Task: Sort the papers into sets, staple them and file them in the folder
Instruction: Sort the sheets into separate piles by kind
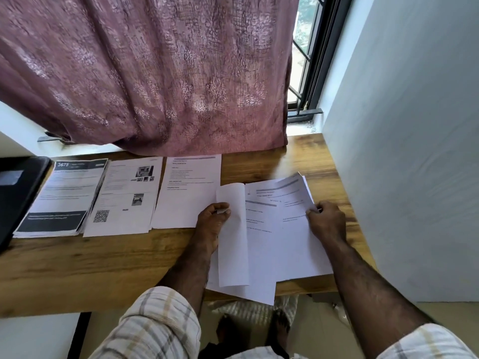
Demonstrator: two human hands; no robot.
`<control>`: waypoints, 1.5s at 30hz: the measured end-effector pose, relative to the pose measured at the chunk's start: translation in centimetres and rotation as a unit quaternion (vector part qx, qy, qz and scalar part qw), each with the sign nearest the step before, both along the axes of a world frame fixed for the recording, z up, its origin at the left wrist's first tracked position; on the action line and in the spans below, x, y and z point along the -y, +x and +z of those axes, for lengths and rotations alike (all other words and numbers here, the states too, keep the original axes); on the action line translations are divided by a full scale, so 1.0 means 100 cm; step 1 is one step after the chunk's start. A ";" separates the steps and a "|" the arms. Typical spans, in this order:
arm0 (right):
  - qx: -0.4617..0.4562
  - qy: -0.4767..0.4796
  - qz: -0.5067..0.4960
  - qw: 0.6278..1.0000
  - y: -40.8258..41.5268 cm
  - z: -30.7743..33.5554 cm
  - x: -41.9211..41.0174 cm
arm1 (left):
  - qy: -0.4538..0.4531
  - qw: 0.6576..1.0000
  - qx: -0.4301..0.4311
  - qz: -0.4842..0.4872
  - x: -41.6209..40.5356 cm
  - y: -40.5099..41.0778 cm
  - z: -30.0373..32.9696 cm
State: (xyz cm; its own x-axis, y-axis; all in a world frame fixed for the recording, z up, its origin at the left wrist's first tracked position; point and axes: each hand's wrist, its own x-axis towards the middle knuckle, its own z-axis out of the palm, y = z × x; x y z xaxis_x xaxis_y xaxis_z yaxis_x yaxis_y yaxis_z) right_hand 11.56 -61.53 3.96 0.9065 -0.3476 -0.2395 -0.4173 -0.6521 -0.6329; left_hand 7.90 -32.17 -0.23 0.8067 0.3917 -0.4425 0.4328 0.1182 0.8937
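Loose papers [269,234] betw. hands: L hand [211,224] pinching curled sheet [232,234], R hand [328,221] pinching page edge; print blurred

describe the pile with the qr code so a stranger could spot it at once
On the wooden desk, three piles lie in a row below the curtain. The QR code pile is the middle one. Only it shows small photos and a QR square at its lower left; its neighbours show none.

Three paper stacks [121,195] on desk [103,257]
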 end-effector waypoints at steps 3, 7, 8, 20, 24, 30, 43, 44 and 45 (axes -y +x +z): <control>0.047 -0.049 -0.006 0.998 -0.005 0.025 -0.003 | -0.005 1.000 -0.013 -0.003 0.001 0.001 0.002; 0.134 -0.148 0.014 0.980 -0.006 0.062 -0.017 | -0.002 1.000 -0.009 -0.010 0.001 0.004 0.008; 0.166 -0.166 0.020 0.972 -0.005 0.071 -0.022 | -0.005 1.000 -0.009 -0.012 0.000 0.005 0.010; 0.407 -0.194 -0.021 0.892 -0.016 0.128 -0.062 | -0.099 0.993 -0.021 -0.059 -0.033 -0.005 0.024; 0.453 -0.195 -0.029 0.869 -0.024 0.134 -0.066 | -0.115 0.991 -0.028 -0.065 -0.040 -0.009 0.023; 0.423 -0.186 -0.046 0.886 -0.032 0.127 -0.079 | -0.101 0.990 -0.040 -0.093 -0.045 -0.012 0.022; 0.421 -0.171 -0.078 0.887 -0.037 0.109 -0.085 | -0.123 0.988 -0.039 -0.083 -0.051 -0.012 0.021; 0.423 -0.168 -0.078 0.887 -0.041 0.106 -0.084 | -0.124 0.988 -0.041 -0.084 -0.051 -0.012 0.021; 0.430 -0.165 -0.078 0.884 -0.044 0.105 -0.083 | -0.125 0.988 -0.044 -0.084 -0.051 -0.012 0.021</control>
